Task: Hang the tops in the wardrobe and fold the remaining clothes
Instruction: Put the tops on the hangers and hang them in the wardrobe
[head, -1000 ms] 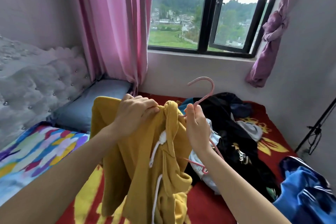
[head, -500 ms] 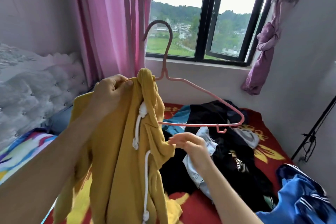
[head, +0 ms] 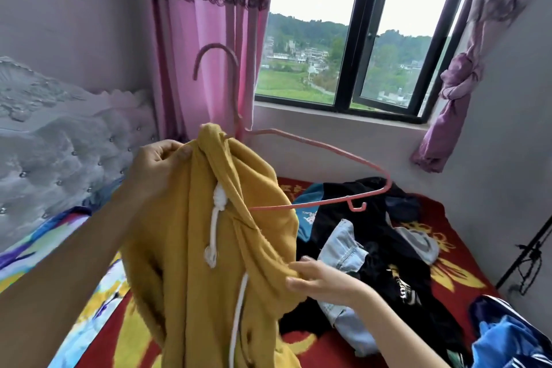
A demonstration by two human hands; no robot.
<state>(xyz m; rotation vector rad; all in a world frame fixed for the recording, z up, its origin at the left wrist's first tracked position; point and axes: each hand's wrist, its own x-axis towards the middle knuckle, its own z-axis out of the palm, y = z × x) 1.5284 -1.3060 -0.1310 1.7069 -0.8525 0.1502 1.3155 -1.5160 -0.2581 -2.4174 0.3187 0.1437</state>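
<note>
Head view. Gripped the yellow hoodie in the left hand, fingers curled into the cloth just beside the pink hanger at its neck. Seemingly pinched a fold with the right hand, below the hanger's bare arm. Held the hoodie in the air, one hanger arm buried inside it.

Probably best done by drawing that fold up over the bare arm, keeping the neck steady and minding the white drawstring.

Could not see the buried arm, nor what bore the hanger up. Saw no wardrobe. Blurred at the right fingertips. Left the pile of clothes unfolded beneath the hanger.
</note>
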